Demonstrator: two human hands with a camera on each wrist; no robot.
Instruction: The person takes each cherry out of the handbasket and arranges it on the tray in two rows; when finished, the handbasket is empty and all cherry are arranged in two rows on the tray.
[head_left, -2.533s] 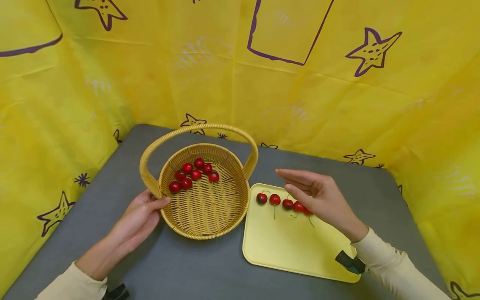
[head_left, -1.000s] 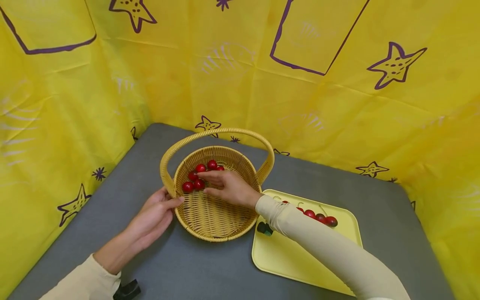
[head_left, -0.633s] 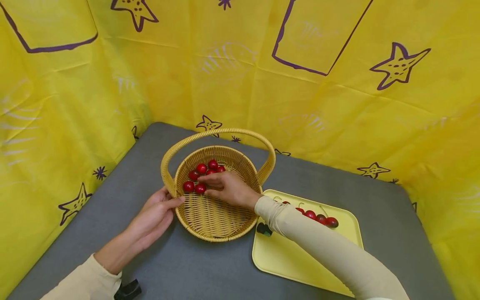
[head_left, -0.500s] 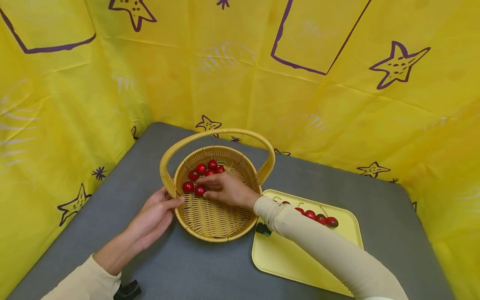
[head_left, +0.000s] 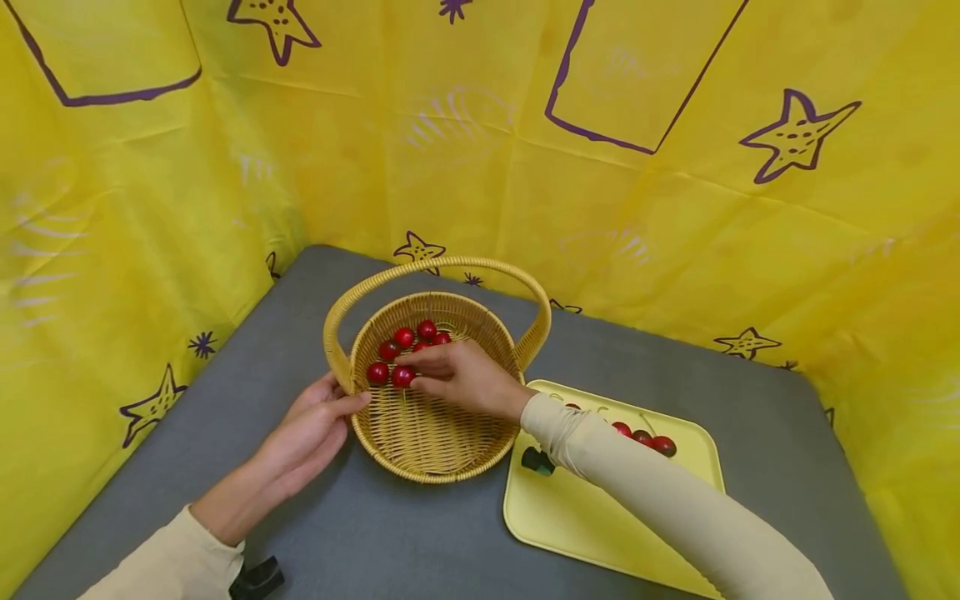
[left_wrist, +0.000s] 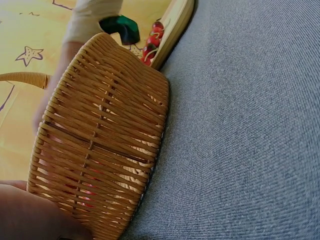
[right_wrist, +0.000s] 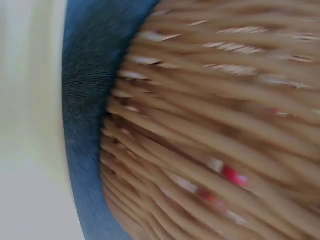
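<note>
In the head view a round yellow wicker basket (head_left: 435, 477) with a tall arched handle (head_left: 442, 262) holds several red cherries (head_left: 377, 373) in its left and upper part. My left hand (head_left: 303, 437) grips the basket's left rim, thumb on top, fingers underneath. My right hand (head_left: 468, 379) reaches inside, its thumb and fingertips pinching one cherry (head_left: 402, 377); the palm hides part of the basket floor. The left wrist view shows the woven wall (left_wrist: 100, 135) beside my left hand (left_wrist: 35, 215). In the right wrist view the wicker wall (right_wrist: 215, 125) is blurred.
To the right of the basket lies a pale yellow tray (head_left: 600, 525) with several cherries (head_left: 641, 437), partly covered by my right sleeve (head_left: 660, 483). Both stand on a grey tabletop (head_left: 390, 533). Yellow patterned cloth (head_left: 465, 167) surrounds the table's back and sides.
My right hand has moved from above the tray into the basket. Within the last second, the cherry at its fingertips has shifted slightly. My left hand keeps its grip on the rim.
</note>
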